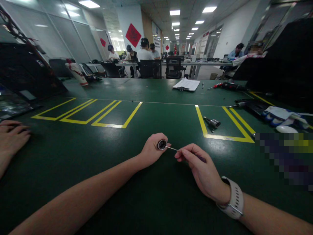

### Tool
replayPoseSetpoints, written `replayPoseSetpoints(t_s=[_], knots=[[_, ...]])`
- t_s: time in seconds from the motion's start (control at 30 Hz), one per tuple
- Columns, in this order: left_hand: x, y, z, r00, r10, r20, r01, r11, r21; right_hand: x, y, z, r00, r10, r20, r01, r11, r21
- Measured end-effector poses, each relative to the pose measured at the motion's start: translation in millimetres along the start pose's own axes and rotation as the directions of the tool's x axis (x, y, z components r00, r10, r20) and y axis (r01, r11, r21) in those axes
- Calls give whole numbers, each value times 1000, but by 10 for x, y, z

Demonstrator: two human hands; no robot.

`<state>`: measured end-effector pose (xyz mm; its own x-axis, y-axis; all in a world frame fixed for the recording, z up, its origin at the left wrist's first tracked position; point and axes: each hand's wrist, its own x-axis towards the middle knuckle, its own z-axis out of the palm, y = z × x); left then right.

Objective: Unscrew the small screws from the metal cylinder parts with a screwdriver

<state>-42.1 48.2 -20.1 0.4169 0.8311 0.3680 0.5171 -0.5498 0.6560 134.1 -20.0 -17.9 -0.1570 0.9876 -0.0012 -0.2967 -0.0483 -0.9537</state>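
My left hand (154, 148) is closed around a hollow, round metal part (158, 147), its dark open end turned toward my right hand. Between the fingers of my right hand (199, 164) is a thin screwdriver-like tool (173, 148) with a slim metal shaft and a dark handle, mostly covered by the palm. The shaft's end reaches the opening of the metal part; whether it touches inside, I cannot tell. Farther right, a metal cylinder with a narrow stem (212, 122) lies inside a yellow taped outline (227, 138), a tiny metal piece (212, 131) beside it.
Another person's hand (12, 135) rests at the left. More yellow outlines (107, 125) mark the green table (117, 202). Toward the back lie a clipboard with papers (187, 85), a pen (202, 85) and a red-black tool (225, 86). Gloves (281, 114) lie at right.
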Motion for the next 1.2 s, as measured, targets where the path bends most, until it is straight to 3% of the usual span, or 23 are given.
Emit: replayPoseSetpoints(t_s=[0.1, 0.2, 0.33, 0.47, 0.77, 1.0, 1.2], knots=[[1, 17, -4, 999, 47, -4, -46, 997, 68, -31, -14, 18, 1000, 24, 19, -23, 997, -68], [-3, 10, -5, 998, 62, -18, -60, 995, 75, -26, -22, 20, 997, 60, 44, -61, 998, 12], [-9, -18, 1, 999, 41, -26, -41, 999, -1, 13, -38, 23, 993, 98, 67, -108, 982, 155], [-8, -31, 15, 1000, 22, -22, -23, 997, -78, 19, -38, 32, 992, 103, 74, -114, 978, 175], [0, -15, 3, 999, 37, -33, -34, 996, 78, -43, -1, 23, 999, 32, 37, -28, 994, -106], [3, -20, -4, 997, 79, -1, -78, 990, 115, 36, -22, -1, 986, 140, 88, -155, 971, 184], [-6, -28, 17, 999, 41, -18, -39, 996, 78, 58, -15, -6, 990, 126, 68, -139, 958, 249]])
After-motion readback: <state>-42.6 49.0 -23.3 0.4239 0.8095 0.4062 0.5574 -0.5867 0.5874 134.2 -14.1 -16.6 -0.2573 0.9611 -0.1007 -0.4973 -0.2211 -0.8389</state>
